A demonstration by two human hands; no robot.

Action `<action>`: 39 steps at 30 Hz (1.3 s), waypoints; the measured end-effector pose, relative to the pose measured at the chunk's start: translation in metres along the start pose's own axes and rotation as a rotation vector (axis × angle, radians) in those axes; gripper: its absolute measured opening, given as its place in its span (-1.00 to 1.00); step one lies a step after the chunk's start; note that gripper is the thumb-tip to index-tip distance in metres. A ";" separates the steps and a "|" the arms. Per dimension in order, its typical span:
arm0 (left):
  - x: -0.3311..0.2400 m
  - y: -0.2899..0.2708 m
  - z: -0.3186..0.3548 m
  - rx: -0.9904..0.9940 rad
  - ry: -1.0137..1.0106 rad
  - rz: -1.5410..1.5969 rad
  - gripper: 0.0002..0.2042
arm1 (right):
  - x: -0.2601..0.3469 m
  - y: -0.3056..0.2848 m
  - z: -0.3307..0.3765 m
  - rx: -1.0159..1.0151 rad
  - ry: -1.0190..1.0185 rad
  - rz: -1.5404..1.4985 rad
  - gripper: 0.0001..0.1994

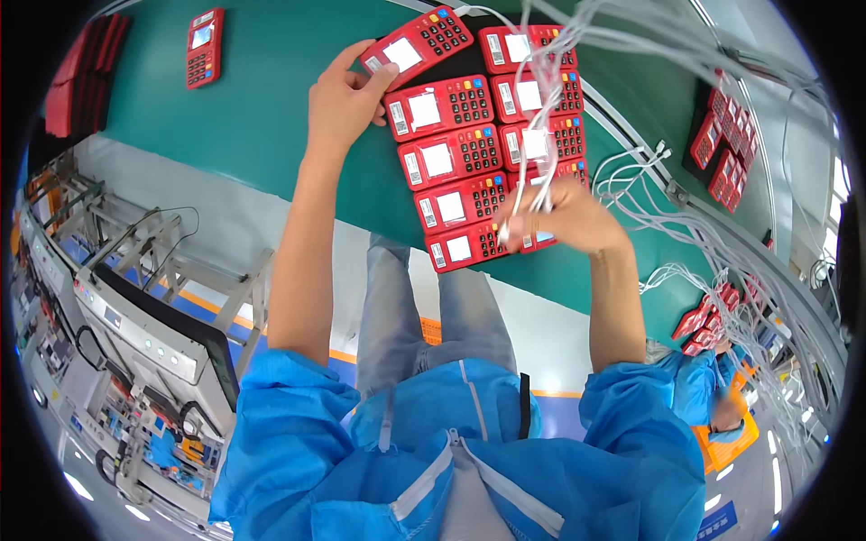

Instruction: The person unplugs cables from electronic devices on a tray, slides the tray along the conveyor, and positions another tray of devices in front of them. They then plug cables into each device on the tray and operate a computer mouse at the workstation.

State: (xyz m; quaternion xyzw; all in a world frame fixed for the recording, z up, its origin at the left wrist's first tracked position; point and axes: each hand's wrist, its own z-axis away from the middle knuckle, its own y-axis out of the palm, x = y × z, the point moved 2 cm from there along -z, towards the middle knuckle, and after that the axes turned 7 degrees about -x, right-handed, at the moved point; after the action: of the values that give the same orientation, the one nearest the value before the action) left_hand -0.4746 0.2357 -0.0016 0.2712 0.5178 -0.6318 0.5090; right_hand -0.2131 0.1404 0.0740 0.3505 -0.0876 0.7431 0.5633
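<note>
My left hand (336,106) grips the near end of a red payment terminal (437,34), its thumb on the face beside the white screen. This terminal sits tilted at the far end of the left column, and a white cable (487,11) runs to its far end. Below it, several red terminals (451,151) lie face up in two columns on a black mat (471,63). Over the near end of the right column, my right hand (577,215) is closed on a bunch of white cables (541,135). Their plug ends (505,233) hang below my fingers, slightly blurred.
One red terminal (204,50) lies alone at the far left of the green table (262,99). Stacked red terminals (77,90) stand at the left edge. More cables (658,216) and terminals (708,320) lie at right, near another person in blue (695,388).
</note>
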 end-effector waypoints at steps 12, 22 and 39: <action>0.018 -0.017 0.027 0.470 -0.257 -0.084 -0.61 | 0.022 -0.017 -0.086 -0.572 -0.643 -0.279 -0.77; 0.016 -0.014 0.029 0.453 -0.175 -0.097 -0.62 | 0.024 -0.003 -0.092 -0.560 -0.620 -0.276 -0.78; 0.024 -0.008 0.028 0.451 -0.221 -0.017 -0.60 | 0.032 0.003 -0.078 -0.896 -0.437 0.254 -0.69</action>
State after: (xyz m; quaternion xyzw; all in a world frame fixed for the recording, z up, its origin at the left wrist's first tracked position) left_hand -0.4851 0.2004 -0.0110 0.3028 0.3071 -0.7617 0.4836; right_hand -0.2525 0.2056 0.0369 0.2085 -0.5550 0.6046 0.5320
